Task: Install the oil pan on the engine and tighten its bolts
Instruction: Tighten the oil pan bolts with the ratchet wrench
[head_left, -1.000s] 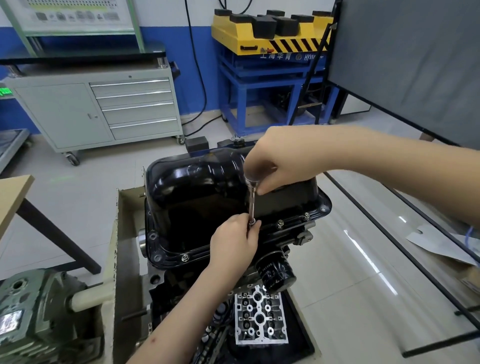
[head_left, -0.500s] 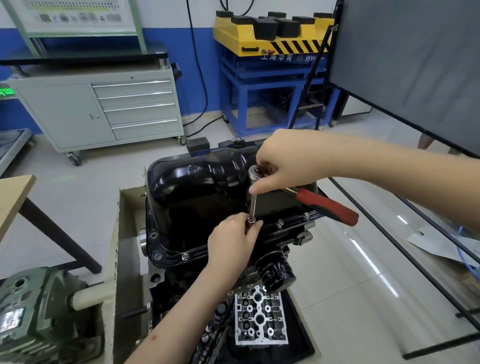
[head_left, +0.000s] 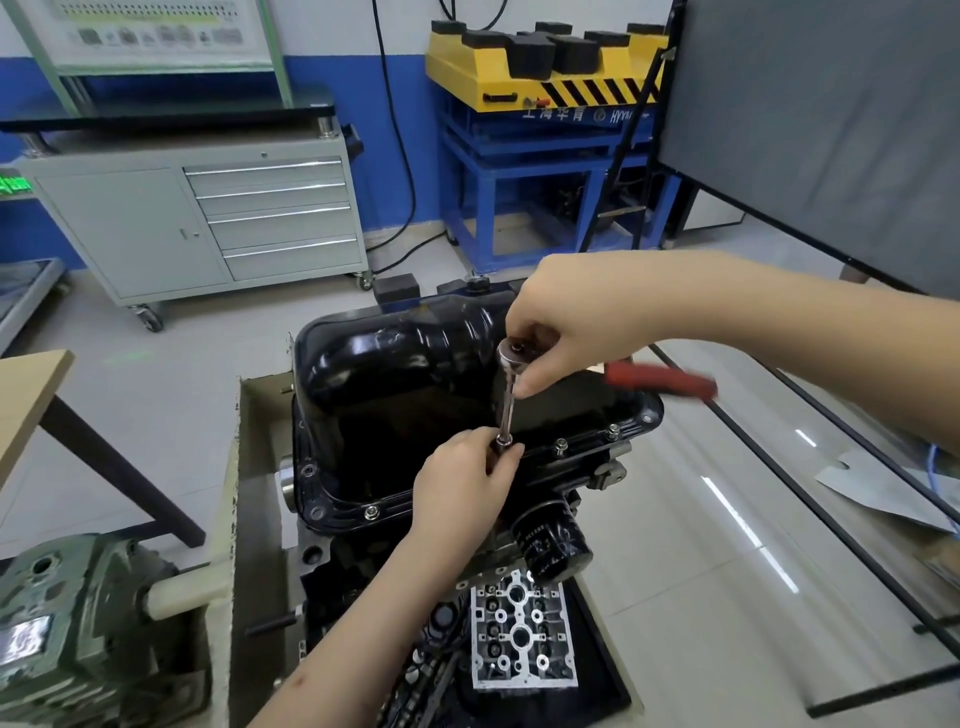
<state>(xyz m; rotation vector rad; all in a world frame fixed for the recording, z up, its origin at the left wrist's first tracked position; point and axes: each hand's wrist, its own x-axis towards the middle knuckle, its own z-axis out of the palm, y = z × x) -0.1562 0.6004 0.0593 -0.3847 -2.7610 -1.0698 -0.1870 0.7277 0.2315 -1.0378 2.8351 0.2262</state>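
Pan (head_left: 395, 364) seated on engine (head_left: 363, 561), several flange bolts (head_left: 560, 444) in; right hand (head_left: 561, 332) fingers grip ratchet (head_left: 511, 358), left hand (head_left: 467, 483) fingers pinch socket (head_left: 503, 441); tightening unfinished.

The left hand (head_left: 470, 480) hides the extension's socket end, and the ratchet's red handle (head_left: 660, 381) is blurred.

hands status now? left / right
Left hand: pinching the lower end of the ratchet's extension bar at the oil pan flange.
Right hand: gripping the ratchet head.
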